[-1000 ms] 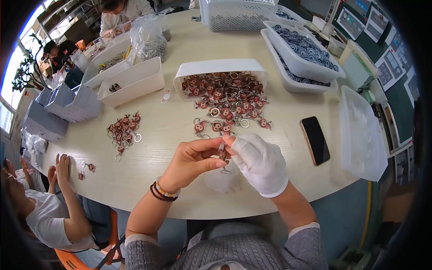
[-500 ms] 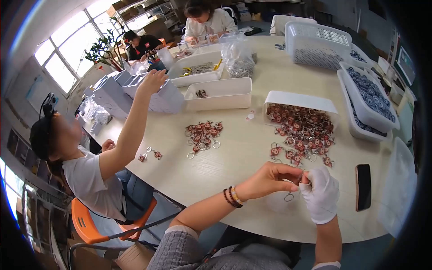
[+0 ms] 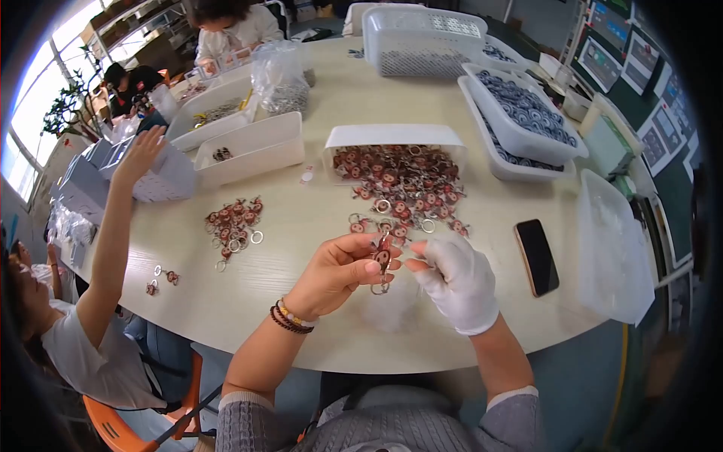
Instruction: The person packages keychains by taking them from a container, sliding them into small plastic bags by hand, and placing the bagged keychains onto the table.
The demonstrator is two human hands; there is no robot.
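Observation:
My left hand (image 3: 335,271), with bead bracelets at the wrist, pinches a keychain (image 3: 382,258) with a red-brown figure charm between thumb and fingers. A metal ring hangs below the charm. My right hand (image 3: 456,282) wears a white glove with bare thumb and index tips. Its fingers are curled together just right of the keychain; anything between them is too small to make out. Directly beyond both hands, a heap of similar keychains (image 3: 410,192) spills from a white bin (image 3: 395,135) lying on its side.
A smaller keychain pile (image 3: 233,226) lies left, near a co-worker's raised arm (image 3: 113,233). A phone (image 3: 536,258) and a clear plastic tray (image 3: 614,248) are at right. Tubs of blue-grey round pieces (image 3: 523,113) stand behind. A long white bin (image 3: 252,151) sits at back left.
My view has swung right. My hands have moved apart slightly, and the keychain now shows upright in my left hand. The co-worker's arm is still raised towards the grey boxes.

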